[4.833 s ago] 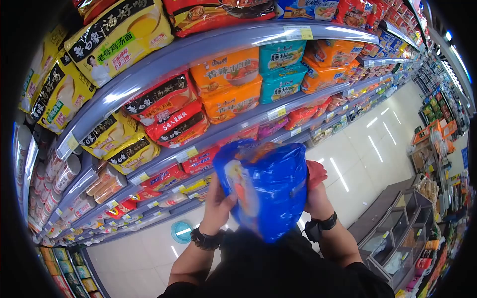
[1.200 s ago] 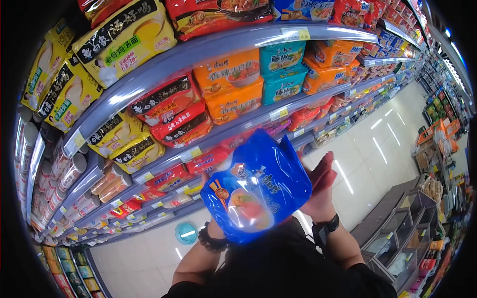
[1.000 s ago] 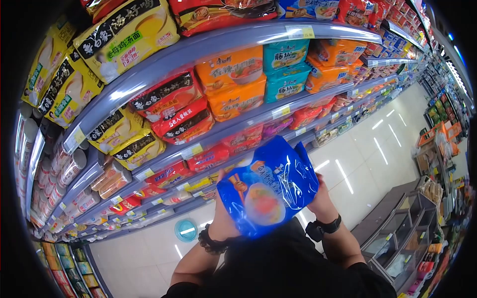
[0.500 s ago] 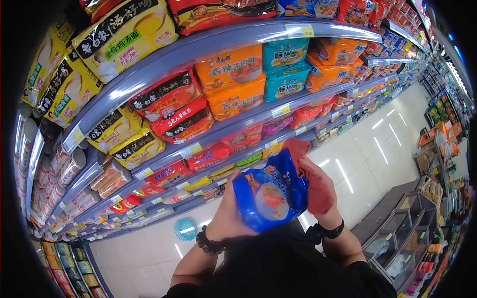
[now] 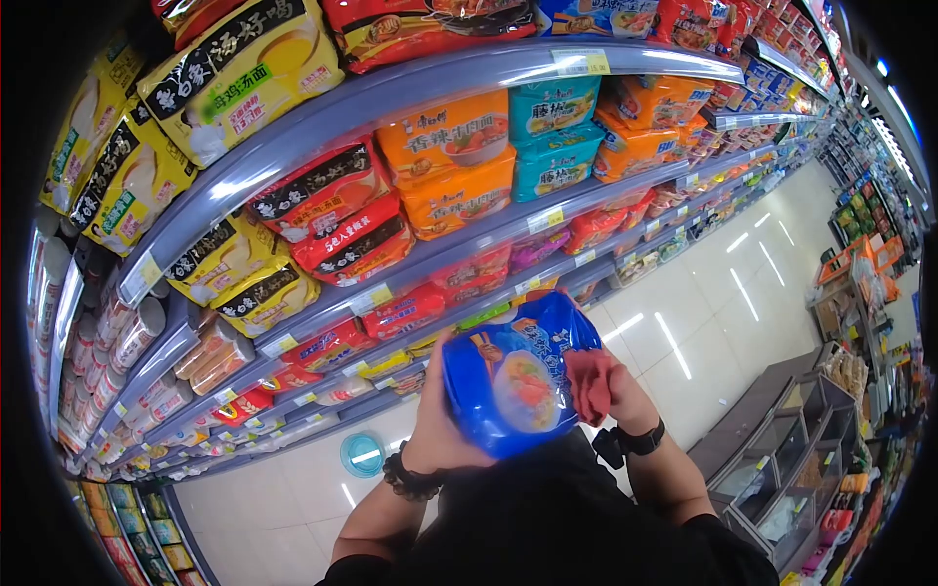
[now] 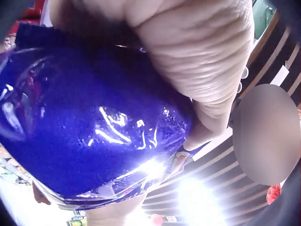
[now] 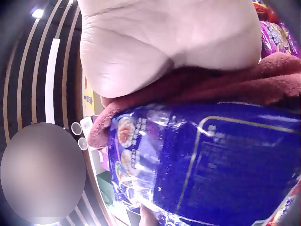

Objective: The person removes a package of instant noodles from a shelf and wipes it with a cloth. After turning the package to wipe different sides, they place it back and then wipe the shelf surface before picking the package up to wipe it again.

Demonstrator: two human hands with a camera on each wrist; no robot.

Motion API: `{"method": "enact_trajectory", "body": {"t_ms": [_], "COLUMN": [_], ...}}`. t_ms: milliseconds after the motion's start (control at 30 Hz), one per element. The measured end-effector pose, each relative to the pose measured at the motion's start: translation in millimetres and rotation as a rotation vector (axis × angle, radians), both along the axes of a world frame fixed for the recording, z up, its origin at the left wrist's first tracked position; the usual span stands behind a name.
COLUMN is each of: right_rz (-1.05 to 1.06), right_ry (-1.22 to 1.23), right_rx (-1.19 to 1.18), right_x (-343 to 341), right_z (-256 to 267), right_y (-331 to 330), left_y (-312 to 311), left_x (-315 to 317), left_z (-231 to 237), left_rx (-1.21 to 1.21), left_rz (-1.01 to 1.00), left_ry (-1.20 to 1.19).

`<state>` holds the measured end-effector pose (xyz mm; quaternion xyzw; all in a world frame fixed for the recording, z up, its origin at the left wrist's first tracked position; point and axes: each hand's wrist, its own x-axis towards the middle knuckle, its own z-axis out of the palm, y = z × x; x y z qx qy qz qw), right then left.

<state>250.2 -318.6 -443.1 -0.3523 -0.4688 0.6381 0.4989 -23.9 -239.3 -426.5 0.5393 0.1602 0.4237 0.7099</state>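
A glossy blue noodle pack point(image 5: 508, 376) is held in front of the body, its bowl picture facing up. My left hand point(image 5: 440, 420) grips its left side, the thumb curled over the edge in the left wrist view point(image 6: 202, 61). On the pack's right side, my right hand point(image 5: 630, 396) holds a dark red cloth point(image 5: 591, 386) against the wrapper. In the right wrist view the cloth point(image 7: 188, 87) lies between the palm point(image 7: 169, 42) and the pack point(image 7: 225, 160); the right fingertips are hidden there.
Curved shelves point(image 5: 440, 83) with stacked noodle packs stand ahead and to the left. Orange packs point(image 5: 445, 142) and teal packs point(image 5: 557, 112) sit on a middle shelf. A round teal object point(image 5: 362, 454) is on the tiled floor; a grey display unit point(image 5: 772, 439) stands at right.
The blue pack has shifted left since half a second ago. My right hand and the red cloth have moved down from the pack's upper right corner to its right side.
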Motion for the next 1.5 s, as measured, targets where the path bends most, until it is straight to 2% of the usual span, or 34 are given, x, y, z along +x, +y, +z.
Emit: {"method": "enact_trajectory", "body": {"t_ms": [67,100,133,233,300,433,500,633,700,833,900,967,1000,1033,1133,1167,1267,1300,1367,1433,1500], "right_rz": [0.187,0.165,0.142,-0.198,-0.265,-0.285,-0.343,-0.349,-0.357,-0.267,-0.271,-0.375,-0.478,-0.581,-0.511,-0.439,-0.631,-0.707,-0.610,-0.538,-0.491], "right_ry": [-0.018,-0.059,-0.100,-0.141,-0.033,0.382,0.462,0.331,0.125,0.305,0.289,0.331,0.380,0.428,0.447,0.328,0.253,0.357,0.397,0.369,0.298], "right_rx": [-0.027,0.000,0.025,0.216,0.183,-0.223,-0.379,-0.301,-0.185,-0.140,-0.120,-0.143,-0.173,-0.204,-0.148,-0.045,-0.193,-0.276,-0.233,-0.157,-0.035], "right_x": [27,25,20,-25,-34,-31,-32,-38,-36,-32,-24,-23,-35,-42,-40,-39,-60,-66,-68,-67,-62], "right_z": [-28,-29,-26,-9,-13,-39,-31,13,14,18,10,10,31,43,12,-4,-15,-11,8,11,12], "right_y": [-2,0,3,15,21,33,31,16,8,8,10,11,14,15,21,20,32,36,31,27,26], "left_y": [2,2,3,6,9,0,7,20,18,23,27,36,40,35,30,31,20,19,13,10,14], "left_x": [1,1,-1,-14,-20,-12,-13,-17,-23,-32,-33,-28,-25,-22,-7,-8,9,7,1,-6,-12], "left_z": [2,2,0,-8,-12,0,2,4,12,5,5,-5,-9,-13,-15,-24,-17,-15,-9,-13,-19], "left_rx": [0.028,0.042,0.081,0.243,0.374,0.027,0.102,0.179,-0.141,-0.119,-0.010,0.189,0.289,0.261,-0.117,-0.111,0.202,0.362,0.401,0.388,0.384], "left_rz": [0.021,0.032,0.055,0.109,0.146,0.077,0.008,-0.110,-0.163,-0.244,-0.223,0.049,0.188,0.318,0.377,0.376,0.401,0.390,0.379,0.366,0.348], "left_ry": [-0.063,-0.094,-0.028,0.187,0.277,0.073,0.035,0.019,-0.009,0.065,0.103,0.187,0.225,0.253,0.215,0.301,-0.013,0.113,0.340,0.439,0.437]}}
